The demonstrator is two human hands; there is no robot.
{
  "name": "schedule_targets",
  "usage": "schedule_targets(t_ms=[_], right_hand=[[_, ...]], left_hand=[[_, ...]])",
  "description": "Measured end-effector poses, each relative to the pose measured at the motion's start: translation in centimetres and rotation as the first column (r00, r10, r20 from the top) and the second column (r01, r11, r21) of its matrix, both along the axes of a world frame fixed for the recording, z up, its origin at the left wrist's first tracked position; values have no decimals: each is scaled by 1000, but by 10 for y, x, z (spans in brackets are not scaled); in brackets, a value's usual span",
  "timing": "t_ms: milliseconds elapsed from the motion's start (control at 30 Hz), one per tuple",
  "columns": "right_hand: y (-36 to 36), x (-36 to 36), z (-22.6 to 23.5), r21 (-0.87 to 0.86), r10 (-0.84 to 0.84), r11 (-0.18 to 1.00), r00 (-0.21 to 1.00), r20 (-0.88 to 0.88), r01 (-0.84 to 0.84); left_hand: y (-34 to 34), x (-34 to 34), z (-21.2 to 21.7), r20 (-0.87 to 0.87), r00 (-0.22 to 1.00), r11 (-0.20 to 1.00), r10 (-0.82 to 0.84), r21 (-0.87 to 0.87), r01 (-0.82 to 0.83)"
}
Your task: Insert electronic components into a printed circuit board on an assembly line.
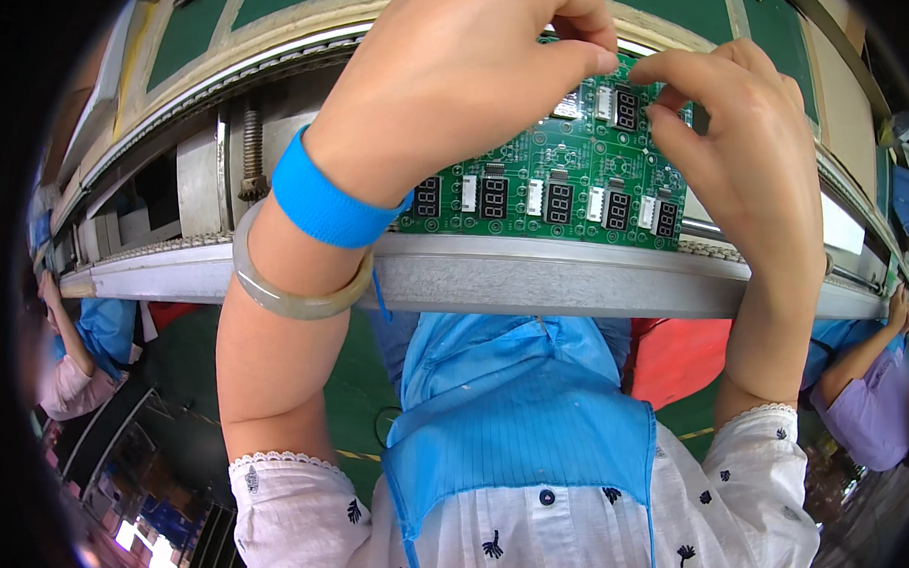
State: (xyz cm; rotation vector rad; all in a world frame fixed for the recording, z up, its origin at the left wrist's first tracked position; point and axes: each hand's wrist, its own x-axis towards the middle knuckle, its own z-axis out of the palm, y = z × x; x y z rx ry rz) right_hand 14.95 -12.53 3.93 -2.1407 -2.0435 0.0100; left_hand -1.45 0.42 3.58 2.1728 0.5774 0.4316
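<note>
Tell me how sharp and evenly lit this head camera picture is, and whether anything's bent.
Head view: circuit board and both hands sharp and evenly lit; conveyor rail bows from fisheye distortion; corners vignette to black; the rim blurs.

A grey metal conveyor rail carries a green circuit board lying flat on it.

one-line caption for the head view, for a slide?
Both hands, left hand and right hand, work a green circuit board on a conveyor rail.
</note>
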Motion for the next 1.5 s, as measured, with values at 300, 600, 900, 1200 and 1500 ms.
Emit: schedule_targets(t_ms=[300,600,900,1200,1500], right_hand=[[0,16,-10,77,75,995,994,-83,-69],[-1,6,19,-108,-37,994,965,-259,10],[-11,18,14,111,-25,991,934,-357,69],[-18,28,12,138,-65,983,931,-359,122],[-20,31,10,162,-33,982,932,-362,97]], left_hand=[[-7,7,7,-35,998,999,42,-24,-43],[5,3,-25,-11,1000,984,-22,176,23],[-1,8,-33,7,996,966,-85,245,81],[-6,13,-31,-52,997,950,-65,302,77],[-8,12,-27,-82,995,970,-48,233,66]])
